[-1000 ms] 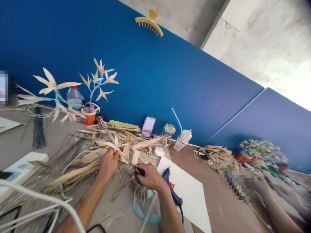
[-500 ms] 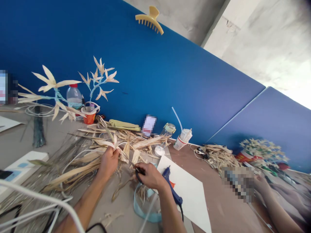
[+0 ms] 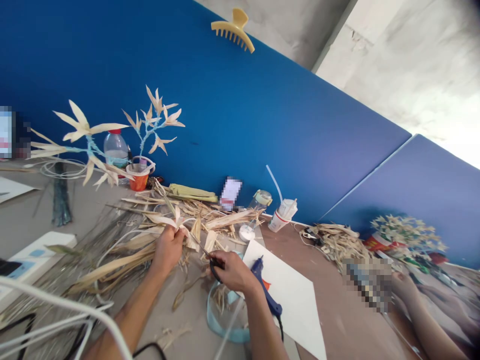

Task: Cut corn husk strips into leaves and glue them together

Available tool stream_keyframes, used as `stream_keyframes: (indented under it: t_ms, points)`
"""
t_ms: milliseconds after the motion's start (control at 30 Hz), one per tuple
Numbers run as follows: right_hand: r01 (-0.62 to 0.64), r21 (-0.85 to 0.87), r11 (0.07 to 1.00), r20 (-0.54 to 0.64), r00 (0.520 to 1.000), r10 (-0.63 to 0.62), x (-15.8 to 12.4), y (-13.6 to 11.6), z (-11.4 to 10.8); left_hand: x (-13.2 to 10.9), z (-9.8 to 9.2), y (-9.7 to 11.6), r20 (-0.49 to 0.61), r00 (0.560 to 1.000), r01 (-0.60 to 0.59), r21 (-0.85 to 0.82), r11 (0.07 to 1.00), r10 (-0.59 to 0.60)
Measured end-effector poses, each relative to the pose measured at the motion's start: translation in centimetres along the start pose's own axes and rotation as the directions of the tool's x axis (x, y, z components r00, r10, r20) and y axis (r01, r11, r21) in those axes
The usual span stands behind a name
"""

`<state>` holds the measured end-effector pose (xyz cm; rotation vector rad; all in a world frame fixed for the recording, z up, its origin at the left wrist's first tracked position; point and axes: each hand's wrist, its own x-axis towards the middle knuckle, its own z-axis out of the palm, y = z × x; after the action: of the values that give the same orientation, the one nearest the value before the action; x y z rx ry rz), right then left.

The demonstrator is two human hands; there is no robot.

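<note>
Pinched in my left hand point(image 3: 171, 250) is a pale flower made of dried husk petals point(image 3: 176, 218), its tips spreading above the fingers. My right hand point(image 3: 230, 270) grips black-handled scissors point(image 3: 214, 267), whose blades point up and left toward the flower's base. Whether the blades touch the flower I cannot make out. Dried husk strips point(image 3: 123, 260) lie left of and behind both hands. Under my right forearm is a light blue clear-topped container point(image 3: 212, 320) with scraps in it. Just right of that forearm a blue glue gun point(image 3: 267, 290) lies on a white sheet point(image 3: 300, 295).
A white power strip point(image 3: 41, 260) and looping white cables point(image 3: 63, 307) occupy the left front. Husk flower branches point(image 3: 150, 130) stand in a red cup point(image 3: 138, 180) by a bottle point(image 3: 115, 147). A paper cup point(image 3: 279, 220) stands by the blue partition point(image 3: 225, 110). Another person's hand point(image 3: 403, 285) is at right.
Both hands keep nearly the same pose, with the flower and scissors almost unmoved. The view has shifted very slightly.
</note>
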<state>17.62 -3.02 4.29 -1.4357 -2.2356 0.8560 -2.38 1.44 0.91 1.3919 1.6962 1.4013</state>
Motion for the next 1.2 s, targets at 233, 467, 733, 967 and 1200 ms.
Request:
stream_keyframes:
  t_ms: [233, 467, 733, 967, 1200]
  points:
    - [-0.011, 0.100, 0.995, -0.019, 1.000, 0.013, 0.2, 0.5, 0.2, 0.0, -0.1, 0.2, -0.021, 1.000, -0.017, -0.037, 0.999, 0.017]
    - [-0.083, 0.452, 0.888, -0.034, 0.993, 0.110, 0.1, 0.4, -0.4, 0.0, -0.3, 0.1, 0.003, 0.996, 0.087, -0.104, 0.991, -0.088]
    - [-0.215, 0.482, 0.850, 0.182, 0.973, 0.143, -0.6, 0.7, -1.5, 0.4, -0.1, -0.8, 0.027, 0.999, 0.039, -0.091, 0.995, -0.037]
    - [-0.258, 0.547, 0.796, 0.255, 0.957, 0.135, -0.7, 0.8, -1.8, 0.2, 0.1, -0.5, 0.079, 0.996, 0.034, -0.056, 0.998, -0.029]
    - [-0.266, 0.611, 0.745, 0.320, 0.944, 0.074, -0.9, 0.7, -2.4, 0.1, 0.2, -0.3, 0.174, 0.984, -0.012, -0.097, 0.995, 0.029]
